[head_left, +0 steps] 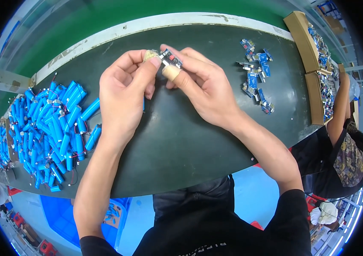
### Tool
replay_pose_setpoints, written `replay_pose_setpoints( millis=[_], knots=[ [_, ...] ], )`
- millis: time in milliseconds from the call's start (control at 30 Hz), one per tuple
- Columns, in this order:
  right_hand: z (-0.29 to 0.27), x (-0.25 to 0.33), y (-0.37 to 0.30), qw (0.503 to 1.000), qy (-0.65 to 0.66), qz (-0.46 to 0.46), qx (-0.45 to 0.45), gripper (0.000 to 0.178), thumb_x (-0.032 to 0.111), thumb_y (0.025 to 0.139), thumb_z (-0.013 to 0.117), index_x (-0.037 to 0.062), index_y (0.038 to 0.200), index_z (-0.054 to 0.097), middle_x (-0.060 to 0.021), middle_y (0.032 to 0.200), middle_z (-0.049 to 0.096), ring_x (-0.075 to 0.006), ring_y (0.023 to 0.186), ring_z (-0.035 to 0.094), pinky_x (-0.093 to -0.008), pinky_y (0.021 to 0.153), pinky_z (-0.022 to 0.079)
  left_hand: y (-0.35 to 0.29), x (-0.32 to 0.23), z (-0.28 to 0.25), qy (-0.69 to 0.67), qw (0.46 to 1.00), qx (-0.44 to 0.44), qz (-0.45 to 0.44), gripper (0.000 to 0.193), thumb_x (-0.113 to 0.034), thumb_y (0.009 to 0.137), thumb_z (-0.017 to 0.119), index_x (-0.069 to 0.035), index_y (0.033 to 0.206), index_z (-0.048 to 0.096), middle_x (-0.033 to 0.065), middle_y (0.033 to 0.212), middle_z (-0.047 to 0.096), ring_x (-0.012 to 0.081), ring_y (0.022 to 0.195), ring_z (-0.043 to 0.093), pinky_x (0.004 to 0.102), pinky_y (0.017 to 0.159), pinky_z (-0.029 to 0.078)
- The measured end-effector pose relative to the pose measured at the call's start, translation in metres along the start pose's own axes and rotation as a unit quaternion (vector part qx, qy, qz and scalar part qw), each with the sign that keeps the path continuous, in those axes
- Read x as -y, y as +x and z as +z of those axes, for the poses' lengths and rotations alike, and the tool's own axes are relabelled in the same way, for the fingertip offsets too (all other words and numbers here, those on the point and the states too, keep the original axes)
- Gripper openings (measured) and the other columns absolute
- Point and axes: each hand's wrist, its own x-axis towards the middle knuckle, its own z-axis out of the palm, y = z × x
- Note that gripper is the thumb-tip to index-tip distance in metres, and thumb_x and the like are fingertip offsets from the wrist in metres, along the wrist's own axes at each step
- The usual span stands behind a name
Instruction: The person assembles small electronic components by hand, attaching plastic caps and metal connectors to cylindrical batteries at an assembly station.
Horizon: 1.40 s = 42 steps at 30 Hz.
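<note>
My right hand [207,83] pinches a small circuit board [171,59] with dark and red parts between thumb and fingers. A beige finger cot [171,73] covers its thumb. My left hand [126,83] is closed at the board's left edge, its fingertips on a small white connector [162,57] that meets the board. Another cot [149,54] wraps a left fingertip. A sliver of blue shows beside the left hand's lower fingers; the rest of it is hidden. Left of that wrist lies a pile of blue wrapped battery packs [57,123] with thin wires.
Several blue circuit boards [258,72] lie loosely on the dark green table [181,145], right of my hands. Cardboard boxes [313,94] filled with boards line the right edge. A co-worker's arm [339,104] reaches there. A blue bin [62,217] stands below the table at left.
</note>
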Motion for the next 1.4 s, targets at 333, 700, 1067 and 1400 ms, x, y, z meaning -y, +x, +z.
replay_pose_setpoints(
  millis=[333, 700, 1067, 1400],
  knots=[
    [0.006, -0.006, 0.004, 0.951, -0.232, -0.183, -0.09, 0.04, 0.001, 0.091, 0.061, -0.004, 0.131, 0.055, -0.0112, 0.094, 0.058, -0.0181, 0.078, 0.057, -0.0266, 0.066, 0.046, -0.003, -0.004, 0.0, -0.124, 0.987, 0.026, -0.1, 0.018, -0.012, 0.09, 0.065, 0.003, 0.1, 0.062, 0.0, 0.072, 0.055, 0.0043, 0.055, 0.047, 0.0204, 0.047, 0.038],
    [0.006, -0.006, 0.005, 0.937, -0.282, -0.192, -0.077, 0.041, 0.003, 0.091, 0.061, -0.0046, 0.131, 0.053, -0.0125, 0.095, 0.058, -0.02, 0.075, 0.056, -0.0288, 0.064, 0.046, -0.004, -0.005, 0.001, -0.124, 0.987, 0.006, -0.1, 0.017, -0.011, 0.089, 0.065, 0.003, 0.098, 0.063, 0.0002, 0.071, 0.055, 0.0044, 0.054, 0.047, 0.0208, 0.047, 0.038],
    [0.002, -0.008, 0.01, 0.89, -0.371, -0.255, -0.071, 0.046, 0.0, 0.087, 0.059, -0.0001, 0.133, 0.053, -0.0119, 0.095, 0.057, -0.0229, 0.072, 0.058, -0.0307, 0.063, 0.048, -0.005, -0.003, -0.003, -0.197, 0.969, 0.02, -0.145, 0.013, -0.01, 0.089, 0.065, 0.002, 0.092, 0.063, 0.0012, 0.073, 0.056, 0.0043, 0.054, 0.049, 0.0207, 0.046, 0.039],
    [0.008, -0.007, 0.004, 0.89, -0.395, -0.219, -0.063, 0.049, 0.001, 0.084, 0.06, 0.0009, 0.133, 0.053, -0.0119, 0.095, 0.057, -0.0268, 0.073, 0.059, -0.0345, 0.065, 0.05, -0.005, 0.001, -0.005, -0.145, 0.982, 0.015, -0.119, 0.019, -0.01, 0.089, 0.065, 0.006, 0.099, 0.062, 0.0027, 0.072, 0.058, 0.0081, 0.056, 0.053, 0.0225, 0.051, 0.045]
  ],
)
